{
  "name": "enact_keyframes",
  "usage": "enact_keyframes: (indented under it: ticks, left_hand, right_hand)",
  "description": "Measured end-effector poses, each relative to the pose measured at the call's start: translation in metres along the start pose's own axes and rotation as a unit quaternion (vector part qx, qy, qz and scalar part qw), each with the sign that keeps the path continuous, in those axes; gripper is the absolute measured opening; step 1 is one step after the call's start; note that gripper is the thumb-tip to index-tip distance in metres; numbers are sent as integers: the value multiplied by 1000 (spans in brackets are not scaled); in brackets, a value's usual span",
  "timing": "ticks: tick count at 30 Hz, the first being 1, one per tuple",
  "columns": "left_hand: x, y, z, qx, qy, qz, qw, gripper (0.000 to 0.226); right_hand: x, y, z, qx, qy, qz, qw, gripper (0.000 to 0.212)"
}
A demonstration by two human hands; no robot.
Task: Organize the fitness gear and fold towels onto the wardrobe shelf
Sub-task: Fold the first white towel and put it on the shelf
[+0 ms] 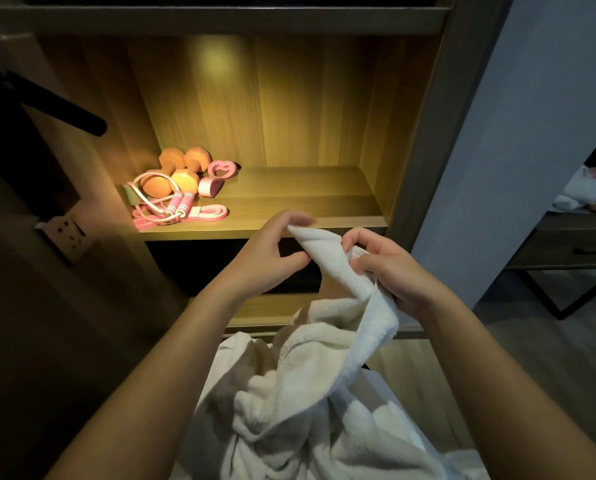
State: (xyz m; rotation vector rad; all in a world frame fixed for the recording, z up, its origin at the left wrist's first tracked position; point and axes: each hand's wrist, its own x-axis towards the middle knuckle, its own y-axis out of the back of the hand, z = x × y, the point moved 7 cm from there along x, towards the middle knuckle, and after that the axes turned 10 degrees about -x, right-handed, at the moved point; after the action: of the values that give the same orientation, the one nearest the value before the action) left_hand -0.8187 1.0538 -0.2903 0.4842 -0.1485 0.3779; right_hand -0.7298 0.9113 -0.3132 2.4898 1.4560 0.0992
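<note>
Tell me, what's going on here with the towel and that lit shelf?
A person stands at a wardrobe and works a white towel with both bare hands. The left hand pinches its top corner, the right hand grips the edge just below, and the rest hangs bunched. The towel is not folded yet. On the left of the shelf lie orange dumbbells, a pink jump rope and a pink band.

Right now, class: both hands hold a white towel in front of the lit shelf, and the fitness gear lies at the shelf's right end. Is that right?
No. In the head view the fitness gear lies at the left end of the shelf, not the right. The rest stands: left hand and right hand both hold the white towel.
</note>
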Motion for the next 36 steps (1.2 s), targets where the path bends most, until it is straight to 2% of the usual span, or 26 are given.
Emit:
enact_keyframes:
  ticks: [2, 3, 6, 8, 10, 13, 16, 18, 20, 22, 24, 26, 28, 31, 33, 36]
  left_hand:
    - [1, 6, 10, 107, -45, -16, 993, 26]
    - [1, 6, 12, 140, -50, -34, 988, 25]
    - [1, 5, 20, 123, -35, -43, 991, 25]
    - [1, 16, 25, 111, -50, 23, 992, 25]
    - [0, 33, 26, 100, -53, 91, 989, 23]
    - [-4, 63, 24, 86, -24, 168, 982, 20]
    - [-19, 109, 17, 98, 10, 314, 944, 18]
    - [-31, 128, 19, 107, 25, 365, 925, 9]
    - [-31, 123, 26, 151, 34, 307, 939, 23]
    - [-24, 97, 33, 204, 19, 171, 964, 39]
    - [-21, 64, 43, 210, 1, 46, 977, 49]
    - [-16, 40, 54, 222, -20, -23, 975, 58]
    - [-9, 29, 71, 232, -46, -45, 971, 57]
    - [5, 32, 94, 216, -69, -38, 973, 28]
    - [13, 37, 108, 244, -74, -21, 967, 11]
    - [23, 43, 128, 286, -85, 3, 955, 11]
  right_hand:
    - [2, 2, -3, -24, -3, 6, 1000, 34]
    - [3, 2, -5, -40, -2, 6, 999, 34]
    - [9, -1, -12, -51, 14, 6, 999, 31]
    - [13, 1, -14, -111, 21, 66, 991, 28]
    - [15, 8, -11, -233, -2, 139, 962, 29]
    - [12, 13, 8, -371, -82, 156, 912, 36]
    - [1, 25, 25, -420, -135, 173, 881, 31]
    - [-3, 31, 24, -398, -127, 185, 889, 29]
    - [-5, 29, 12, -314, -85, 186, 927, 27]
    - [-7, 19, -11, -220, -25, 175, 959, 20]
    - [-6, 4, -40, -194, 35, 146, 970, 17]
    - [-3, -9, -67, -210, 80, 110, 968, 16]
    - [-2, -14, -92, -244, 106, 93, 959, 23]
    - [0, -8, -117, -287, 116, 97, 946, 33]
    - [0, -3, -132, -327, 121, 107, 931, 27]
    - [3, 9, -150, -395, 115, 158, 898, 14]
